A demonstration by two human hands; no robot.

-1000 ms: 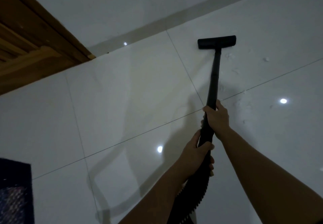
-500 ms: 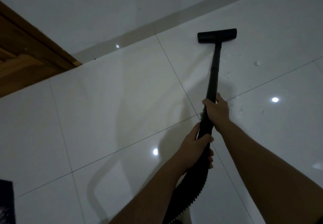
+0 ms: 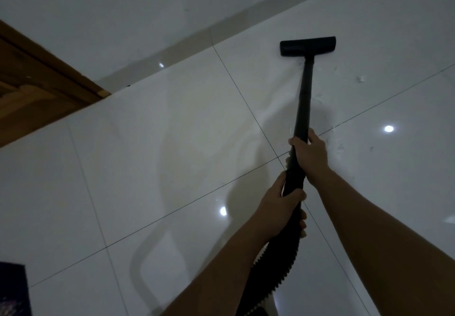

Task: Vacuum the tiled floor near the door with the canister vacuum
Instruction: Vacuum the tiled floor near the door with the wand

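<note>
Glossy white tiled floor (image 3: 147, 168) fills the room, its thin dark joints crossing under the vacuum and ceiling lights reflecting in it. A pale wall (image 3: 123, 7) runs along the far side, with the wooden door (image 3: 29, 89) at the far left. The black wand (image 3: 304, 104) slants down from the person, its ribbed hose (image 3: 278, 273) trailing below. The flat floor head (image 3: 307, 46) sits on the tile near the wall's base. The right hand (image 3: 311, 158) is wrapped around the wand higher up; the left hand (image 3: 280, 207) grips just below, where the hose begins. White specks (image 3: 360, 78) lie right of the wand.
</note>
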